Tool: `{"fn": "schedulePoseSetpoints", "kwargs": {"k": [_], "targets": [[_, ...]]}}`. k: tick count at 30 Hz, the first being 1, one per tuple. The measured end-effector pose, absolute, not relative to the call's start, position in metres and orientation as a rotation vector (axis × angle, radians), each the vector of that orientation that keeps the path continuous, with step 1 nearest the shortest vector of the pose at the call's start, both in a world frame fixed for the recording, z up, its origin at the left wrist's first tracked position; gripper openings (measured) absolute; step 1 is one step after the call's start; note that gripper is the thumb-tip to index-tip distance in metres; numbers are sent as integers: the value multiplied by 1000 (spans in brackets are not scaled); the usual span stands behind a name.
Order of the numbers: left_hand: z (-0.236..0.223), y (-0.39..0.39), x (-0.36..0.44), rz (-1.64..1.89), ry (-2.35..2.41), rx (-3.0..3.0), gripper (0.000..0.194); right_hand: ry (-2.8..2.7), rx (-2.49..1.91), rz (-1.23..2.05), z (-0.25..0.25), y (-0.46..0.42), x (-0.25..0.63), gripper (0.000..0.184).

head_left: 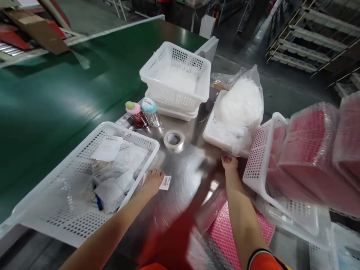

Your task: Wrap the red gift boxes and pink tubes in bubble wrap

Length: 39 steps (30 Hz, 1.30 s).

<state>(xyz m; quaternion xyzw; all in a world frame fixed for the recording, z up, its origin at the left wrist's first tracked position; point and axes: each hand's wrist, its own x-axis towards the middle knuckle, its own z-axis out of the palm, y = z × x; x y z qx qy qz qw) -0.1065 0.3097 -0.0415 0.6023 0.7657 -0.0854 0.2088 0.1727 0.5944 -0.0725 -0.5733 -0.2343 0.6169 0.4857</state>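
1. Nearest me, pink bubble wrap [225,232] lies below my right forearm.
2. Mid-table, my left hand [153,181] meets a label [165,182] beside the left basket's rim [153,145]; my right hand [230,163] sits by the white tray's near edge [215,140]. I can't tell whether either grips.
3. Between them, bare steel [185,176] gives room toward the tape roll [174,141].
4. Beyond, stacked baskets [178,98] border the green conveyor [70,86].

Between our bare left hand [154,180] and bare right hand [230,163], we can pass over the shiny steel tabletop [184,183] up to the round pale tape roll [176,149]; a perforated white plastic basket [81,228] walls us in leftward, a shallow white plastic tray [216,137] ahead right.
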Motion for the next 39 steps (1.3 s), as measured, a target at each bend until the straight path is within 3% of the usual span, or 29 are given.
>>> {"fn": "schedulePoseSetpoints", "kwargs": {"k": [5, 12, 17, 22, 23, 30, 34, 39], "targets": [[-31, 288, -89, -183, 2133, 1545, 47, -356, -1422, 1474, -86, 622, 174, 15], [-27, 277, -73, -11, 2154, 1189, 25, -244, -1412, 1393, -102, 615, 164, 8], [-44, 267, -60, 447, 2126, 980, 17, -217, -1493, 1306, -93, 612, 161, 22], [-57, 261, -52, 940, 1934, 671, 19, -299, -1576, 1409, -68, 568, 150, 8], [-57, 261, -52, 1014, 1896, 564, 24, -333, -1566, 1470, -62, 547, 145, 4], [-32, 268, -47, 1338, 1387, -63, 40, -1045, -1348, 2027, -16, 361, 129, 42], [-19, 252, -29, 1352, 1320, 7, 41, -1425, -1478, 1852, -8, 310, 130, 47], [-19, 223, -43, 1219, 1663, 410, 27, -1890, -1534, 1440, -4, 289, 125, 36]]}}
